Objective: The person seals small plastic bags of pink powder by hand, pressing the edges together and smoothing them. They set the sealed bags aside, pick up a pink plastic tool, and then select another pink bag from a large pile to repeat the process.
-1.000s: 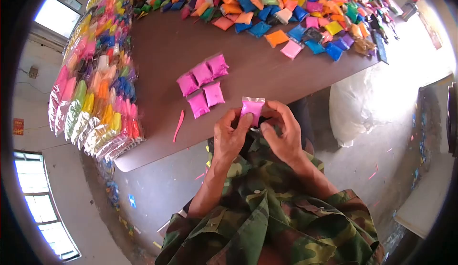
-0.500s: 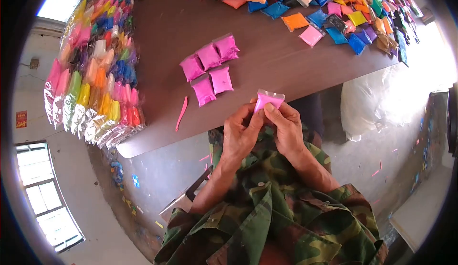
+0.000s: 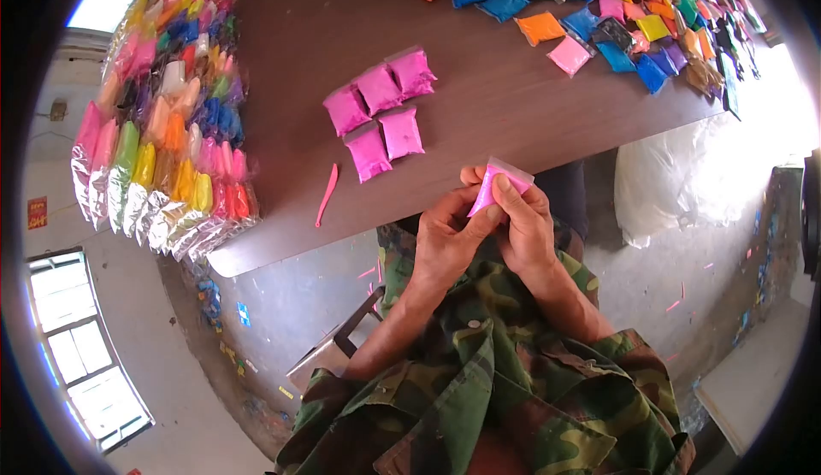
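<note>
A small clear bag filled with pink material (image 3: 484,196) is pinched between my two hands, just off the table's front edge. My left hand (image 3: 448,229) grips its lower left side, with the thumb against the bag's bottom. From the right, my right hand (image 3: 527,225) closes on it with the thumb across its front. The bag leans, its clear top edge slanting down to the right. Several similar pink bags (image 3: 379,88) lie grouped in two rows on the table beyond my left hand. Nearer the edge is a thin pink plastic tool (image 3: 327,194).
Long clear packs of coloured bags (image 3: 184,133) are stacked along the brown table's (image 3: 282,90) left side. Loose coloured bags (image 3: 590,22) are heaped at the back right. A large white plastic sack (image 3: 654,188) stands on the floor to the right.
The pink bag has turned from nearly level to a slant, and my hands have shifted slightly right with it. My right thumb has moved higher on the bag. The view has shifted a little.
</note>
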`<act>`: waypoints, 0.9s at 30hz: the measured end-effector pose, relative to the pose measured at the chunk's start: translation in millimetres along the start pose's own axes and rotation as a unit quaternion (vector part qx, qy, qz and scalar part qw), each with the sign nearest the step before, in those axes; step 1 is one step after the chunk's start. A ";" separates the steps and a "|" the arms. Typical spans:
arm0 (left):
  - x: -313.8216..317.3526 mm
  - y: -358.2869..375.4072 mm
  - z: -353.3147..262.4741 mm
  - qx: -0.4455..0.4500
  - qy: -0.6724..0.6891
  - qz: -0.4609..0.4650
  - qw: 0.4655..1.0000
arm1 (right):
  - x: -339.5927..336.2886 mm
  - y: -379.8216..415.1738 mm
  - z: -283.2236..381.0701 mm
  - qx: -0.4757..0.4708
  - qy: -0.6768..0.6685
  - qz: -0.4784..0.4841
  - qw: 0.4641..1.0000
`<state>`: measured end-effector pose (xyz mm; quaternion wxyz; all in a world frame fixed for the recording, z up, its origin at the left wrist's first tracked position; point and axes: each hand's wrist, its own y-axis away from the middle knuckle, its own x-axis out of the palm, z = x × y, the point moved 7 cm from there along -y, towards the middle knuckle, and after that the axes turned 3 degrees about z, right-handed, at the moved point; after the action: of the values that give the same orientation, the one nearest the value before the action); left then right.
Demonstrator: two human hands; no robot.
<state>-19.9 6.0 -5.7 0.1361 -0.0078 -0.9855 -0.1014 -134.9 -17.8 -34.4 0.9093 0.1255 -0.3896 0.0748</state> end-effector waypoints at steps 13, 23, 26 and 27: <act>-6.4 10.8 -34.3 0.179 -0.362 -0.047 0.914 | -5.6 21.7 16.1 0.015 0.156 -0.052 0.986; -12.2 25.7 -42.8 0.109 -0.123 0.005 0.986 | 4.8 21.4 14.4 -0.004 0.233 0.096 0.968; -12.1 41.2 -47.6 0.128 -0.094 -0.030 0.987 | 46.6 27.1 20.7 -0.028 0.258 0.094 0.961; -13.1 44.8 -49.3 0.142 -0.085 -0.036 0.985 | 47.5 25.7 18.5 -0.018 0.278 0.113 0.954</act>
<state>7.7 40.1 46.1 0.0477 0.0390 -0.9974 0.0360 -121.1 3.3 16.8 0.9693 0.0380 -0.1348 0.2022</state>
